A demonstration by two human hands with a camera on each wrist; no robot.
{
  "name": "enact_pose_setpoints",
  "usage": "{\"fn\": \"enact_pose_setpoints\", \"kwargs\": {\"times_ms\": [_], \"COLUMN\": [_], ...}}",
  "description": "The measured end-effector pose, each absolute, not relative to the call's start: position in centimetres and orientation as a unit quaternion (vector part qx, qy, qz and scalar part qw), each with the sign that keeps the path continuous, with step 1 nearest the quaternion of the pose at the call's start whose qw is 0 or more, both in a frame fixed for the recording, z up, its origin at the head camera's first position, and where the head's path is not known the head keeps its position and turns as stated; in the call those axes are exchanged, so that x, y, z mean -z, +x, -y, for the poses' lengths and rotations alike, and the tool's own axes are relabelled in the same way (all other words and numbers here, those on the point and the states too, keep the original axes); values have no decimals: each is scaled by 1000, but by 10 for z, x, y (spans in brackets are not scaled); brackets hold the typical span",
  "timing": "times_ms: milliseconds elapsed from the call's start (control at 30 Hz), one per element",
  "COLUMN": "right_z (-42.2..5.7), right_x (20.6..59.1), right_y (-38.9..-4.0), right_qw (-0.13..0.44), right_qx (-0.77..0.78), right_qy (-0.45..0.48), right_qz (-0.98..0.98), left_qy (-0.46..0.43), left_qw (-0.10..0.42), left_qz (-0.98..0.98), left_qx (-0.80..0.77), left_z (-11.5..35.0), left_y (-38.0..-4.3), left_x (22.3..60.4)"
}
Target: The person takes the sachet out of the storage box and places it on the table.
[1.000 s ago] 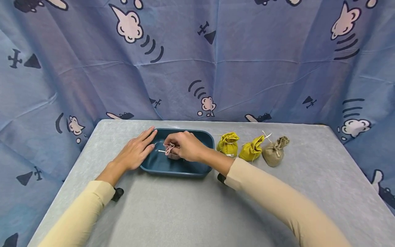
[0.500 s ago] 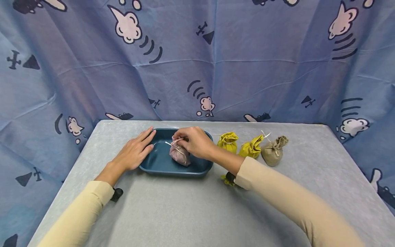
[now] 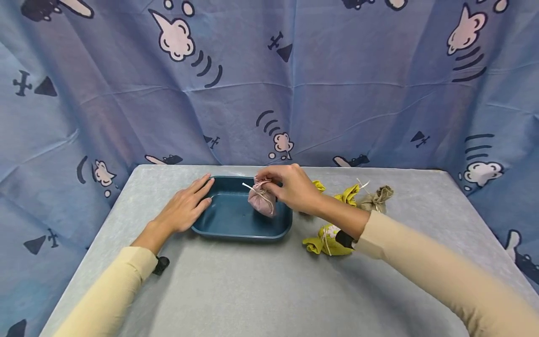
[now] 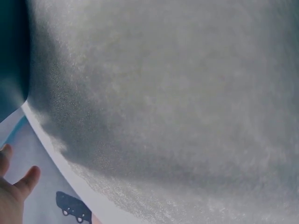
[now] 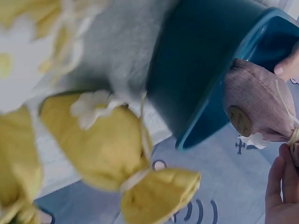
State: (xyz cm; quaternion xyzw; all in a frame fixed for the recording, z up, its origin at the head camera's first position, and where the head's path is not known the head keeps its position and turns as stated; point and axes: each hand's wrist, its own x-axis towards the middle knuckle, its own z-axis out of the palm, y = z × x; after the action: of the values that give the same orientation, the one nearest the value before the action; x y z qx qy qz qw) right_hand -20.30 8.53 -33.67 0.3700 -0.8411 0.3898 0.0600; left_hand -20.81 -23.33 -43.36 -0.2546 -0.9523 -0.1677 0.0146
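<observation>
A pinkish-mauve drawstring pouch (image 3: 263, 201) with a white cord hangs upright over the right part of a dark blue tray (image 3: 229, 220). My right hand (image 3: 294, 189) pinches it by its gathered neck. In the right wrist view the pouch (image 5: 254, 100) shows a round tan patch and a white trim, with the tray wall (image 5: 187, 70) behind it. My left hand (image 3: 185, 206) lies along the tray's left end, fingers extended over the rim. Only fingers of the left hand (image 4: 14, 191) appear at the corner of the left wrist view.
Right of the tray lies a yellow pouch (image 3: 322, 245) with a white flower, partly under the right wrist. Behind the right forearm are two more yellow pouches, one (image 3: 347, 194) more visible, and a brown pouch (image 3: 376, 200). A patterned blue curtain (image 3: 236, 121) hangs behind the grey table (image 3: 219, 290).
My right hand has lifted the mauve pouch from the tray's middle and carried it right, towards the right rim. The front yellow pouch has come into view. The left hand stays put.
</observation>
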Motion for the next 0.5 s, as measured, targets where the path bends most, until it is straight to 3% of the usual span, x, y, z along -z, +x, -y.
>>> {"fn": "enact_pose_setpoints", "kwargs": {"times_ms": [500], "right_z": [-157], "right_x": [295], "right_y": [-181], "right_qw": [92], "right_qx": [-357], "right_qy": [399], "right_qz": [840], "left_qy": [-251], "left_qw": [7], "left_qz": [953], "left_qx": [169], "left_z": [232], "left_y": [-207], "left_x": [432]}}
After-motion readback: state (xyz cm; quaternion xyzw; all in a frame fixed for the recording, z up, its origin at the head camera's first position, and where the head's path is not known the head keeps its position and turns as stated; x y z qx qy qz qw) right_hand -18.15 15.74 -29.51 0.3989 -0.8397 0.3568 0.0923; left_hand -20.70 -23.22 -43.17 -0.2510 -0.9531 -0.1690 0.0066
